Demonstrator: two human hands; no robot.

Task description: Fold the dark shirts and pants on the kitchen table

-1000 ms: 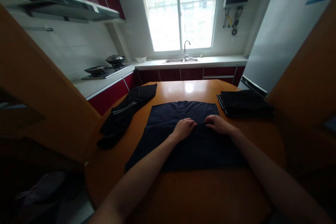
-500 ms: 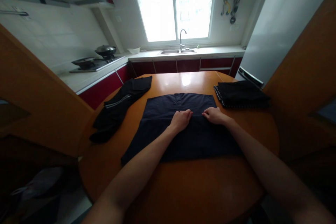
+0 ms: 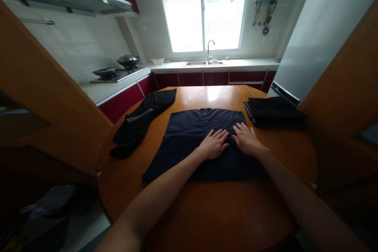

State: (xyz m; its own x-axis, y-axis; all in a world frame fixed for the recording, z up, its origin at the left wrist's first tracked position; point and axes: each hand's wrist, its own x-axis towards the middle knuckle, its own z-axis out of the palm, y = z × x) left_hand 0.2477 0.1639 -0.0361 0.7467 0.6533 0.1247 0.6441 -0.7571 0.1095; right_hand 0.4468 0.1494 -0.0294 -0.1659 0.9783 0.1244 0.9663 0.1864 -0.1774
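Navy garment [image 3: 186, 136] under left hand [image 3: 214, 145], right hand [image 3: 246, 140]: both grips spread, earlier curled; contact likely.

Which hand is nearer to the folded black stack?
Right. The right hand rests on the navy garment, to the left of the black stack, not touching it; the left hand is farther left on the same garment.

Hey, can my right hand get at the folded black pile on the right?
Probably yes: your right hand lies open on the navy garment, and only the garment's edge and a strip of tabletop seem to separate it from the black pile.
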